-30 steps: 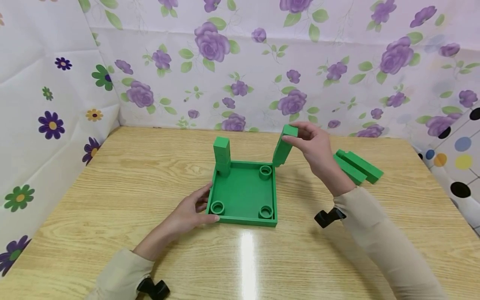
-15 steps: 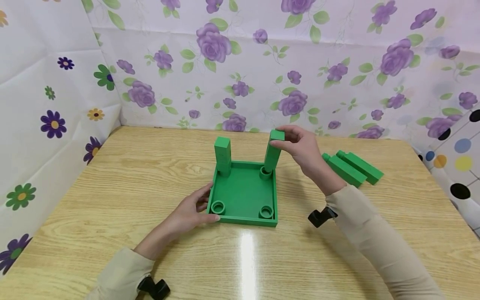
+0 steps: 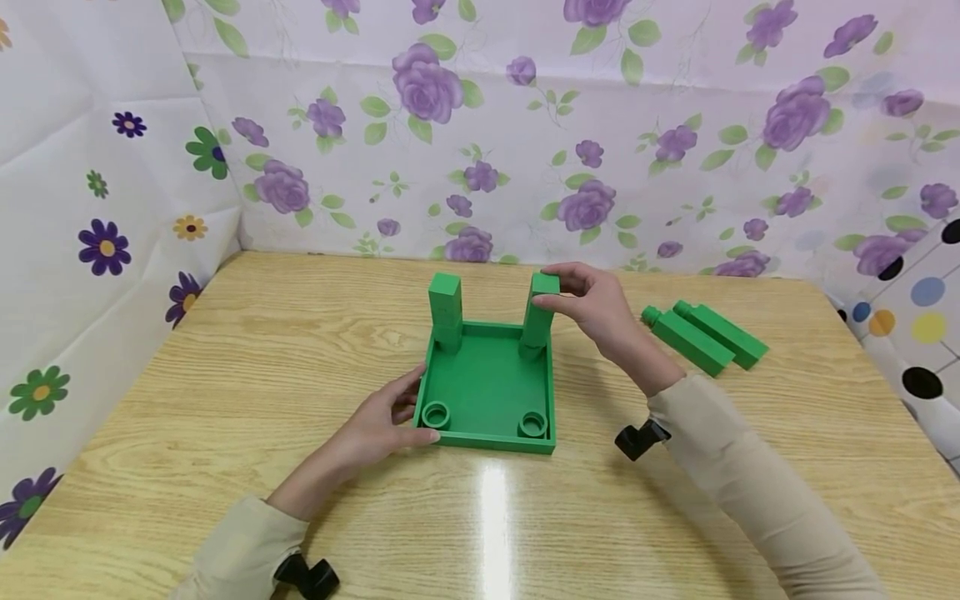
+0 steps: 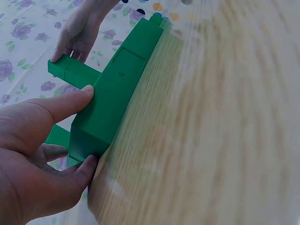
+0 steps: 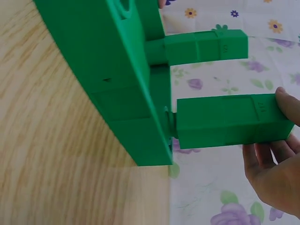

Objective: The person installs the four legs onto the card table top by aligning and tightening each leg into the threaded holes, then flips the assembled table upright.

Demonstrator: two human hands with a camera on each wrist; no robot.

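Observation:
A square green tray [image 3: 487,383] with raised edges lies on the table, with round sockets in its corners. My left hand [image 3: 378,425] holds its front left corner, thumb over the front edge and fingers along the left side. At the back right corner, my right hand [image 3: 600,312] grips the top of a green square post [image 3: 537,323] between thumb and fingers. That post stands nearly upright over its socket; the right wrist view shows a narrow neck at its lower end, right at the socket. Another green post [image 3: 446,302] stands upright in the back left corner.
The front left socket [image 3: 436,415] and front right socket [image 3: 532,424] hold nothing. Two more green posts [image 3: 690,340] with round knobbed ends lie side by side on the wooden table [image 3: 300,333], right of the tray. A flowered cloth [image 3: 345,150] hangs behind the table.
My right hand has brought the post leftward from beside the tray, then lowered it onto the back right socket, standing it up straighter. The left hand has stayed on the tray's corner.

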